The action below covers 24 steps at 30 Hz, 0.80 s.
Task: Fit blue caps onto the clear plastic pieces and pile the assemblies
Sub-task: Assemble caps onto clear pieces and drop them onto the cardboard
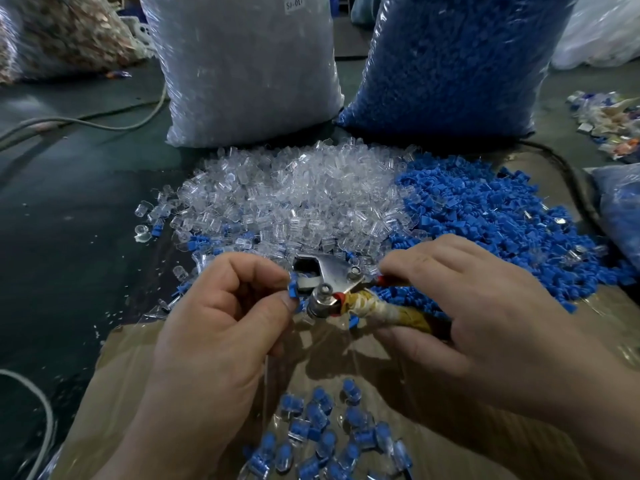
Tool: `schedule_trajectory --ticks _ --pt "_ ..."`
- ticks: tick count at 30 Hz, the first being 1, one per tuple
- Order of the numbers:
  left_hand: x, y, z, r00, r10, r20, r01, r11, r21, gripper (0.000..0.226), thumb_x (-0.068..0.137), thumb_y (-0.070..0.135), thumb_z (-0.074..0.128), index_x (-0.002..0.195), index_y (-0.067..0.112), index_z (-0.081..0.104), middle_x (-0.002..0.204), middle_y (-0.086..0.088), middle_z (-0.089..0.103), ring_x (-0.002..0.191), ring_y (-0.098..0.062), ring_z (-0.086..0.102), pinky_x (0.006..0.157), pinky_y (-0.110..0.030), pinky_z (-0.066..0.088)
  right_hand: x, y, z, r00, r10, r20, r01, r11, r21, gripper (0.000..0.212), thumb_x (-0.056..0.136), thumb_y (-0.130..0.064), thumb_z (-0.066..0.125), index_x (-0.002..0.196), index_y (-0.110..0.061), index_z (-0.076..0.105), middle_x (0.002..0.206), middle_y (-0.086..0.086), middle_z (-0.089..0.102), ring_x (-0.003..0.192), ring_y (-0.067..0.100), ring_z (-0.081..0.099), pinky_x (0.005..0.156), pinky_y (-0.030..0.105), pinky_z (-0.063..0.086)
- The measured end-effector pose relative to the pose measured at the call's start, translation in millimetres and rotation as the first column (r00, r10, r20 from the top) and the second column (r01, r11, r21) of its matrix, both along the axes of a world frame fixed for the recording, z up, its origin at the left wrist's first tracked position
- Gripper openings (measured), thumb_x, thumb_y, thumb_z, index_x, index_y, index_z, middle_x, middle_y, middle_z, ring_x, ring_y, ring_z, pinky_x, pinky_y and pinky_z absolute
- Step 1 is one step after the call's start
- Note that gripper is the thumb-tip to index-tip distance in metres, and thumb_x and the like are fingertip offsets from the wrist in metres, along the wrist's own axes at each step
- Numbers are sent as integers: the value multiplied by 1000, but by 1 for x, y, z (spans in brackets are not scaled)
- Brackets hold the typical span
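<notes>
My left hand (221, 320) pinches a small blue cap (293, 292) between thumb and forefinger, right at the jaw of a metal crimping tool (325, 282). My right hand (464, 306) grips the tool's tape-wrapped handles (388, 311). Behind the hands lies a heap of clear plastic pieces (294, 199), and to its right a heap of loose blue caps (491, 223). A pile of finished assemblies (325, 434), clear shells with blue inside, lies on the cardboard near me between my forearms.
A big bag of clear pieces (242, 64) and a big bag of blue caps (450, 60) stand at the back. Cardboard (114, 393) covers the dark green floor (69, 202). Cables (104, 119) run at left; another bag (620, 209) sits at right.
</notes>
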<state>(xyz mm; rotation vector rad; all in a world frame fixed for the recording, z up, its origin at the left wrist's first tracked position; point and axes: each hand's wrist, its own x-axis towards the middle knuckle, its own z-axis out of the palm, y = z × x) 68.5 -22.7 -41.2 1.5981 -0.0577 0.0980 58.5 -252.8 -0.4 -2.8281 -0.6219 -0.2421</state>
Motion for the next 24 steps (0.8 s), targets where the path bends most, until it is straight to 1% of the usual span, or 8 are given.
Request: schedule_trajectory --ticks 2,5,7,9,13,18,21,24 --pt "-1 -1 1 1000 0 7 0 1000 9 16 70 33 80 84 34 72 69 1 70 53 -10 65 47 -20 51 0 0 -1 1000 13 -6 -13 1000 -3 60 87 -67 38 129 -27 52 110 -14 60 100 11 56 82 30 52" --pt "-2 -1 4 1000 -16 -4 16 1000 1 27 61 46 80 84 34 72 68 2 70 53 -9 65 47 -20 51 0 1 -1 1000 23 -3 -24 1000 -11 60 86 -64 39 129 -25 54 107 -12 62 97 13 58 80 30 53" --pt "-2 0 5 1000 -29 -9 29 999 18 26 62 43 81 84 33 72 69 3 69 55 -8 64 49 -20 51 1 2 0 999 32 -10 -32 999 -25 61 86 -63 38 128 -23 57 104 -11 63 93 14 59 78 30 54" --pt "-2 0 5 999 -45 -6 45 998 46 23 62 40 72 84 33 72 69 5 67 56 -6 62 50 -19 51 1 2 1 999 39 -17 -39 999 -34 62 85 -61 39 127 -22 61 99 -10 64 89 15 59 74 31 55" --pt "-2 0 5 999 -44 -29 45 999 15 24 59 40 70 82 32 72 68 3 67 55 -6 61 48 -19 50 0 2 2 999 36 -7 -36 999 -10 59 85 -59 42 123 -20 65 90 -10 64 82 15 60 66 33 55" --pt "-5 -3 11 999 17 -49 -12 996 91 29 58 48 73 83 33 71 66 1 68 53 -11 62 48 -22 52 -1 2 1 1000 -3 -14 3 1000 -16 56 85 -67 38 117 -28 63 91 -18 63 82 7 59 71 23 49" --pt "-3 1 10 994 35 -104 -23 993 113 12 72 26 72 83 32 70 58 -2 63 49 -13 57 46 -21 50 7 -3 -3 994 -103 46 107 990 -93 65 82 -72 33 118 -26 62 94 -13 64 86 13 58 75 30 48" --pt "-7 -5 9 980 -65 -185 96 983 160 19 80 15 68 78 34 69 56 -3 64 46 -10 56 45 -17 48 16 -5 -6 981 -193 33 196 968 -157 68 78 -73 34 120 -26 60 97 -9 63 90 17 53 77 37 46"
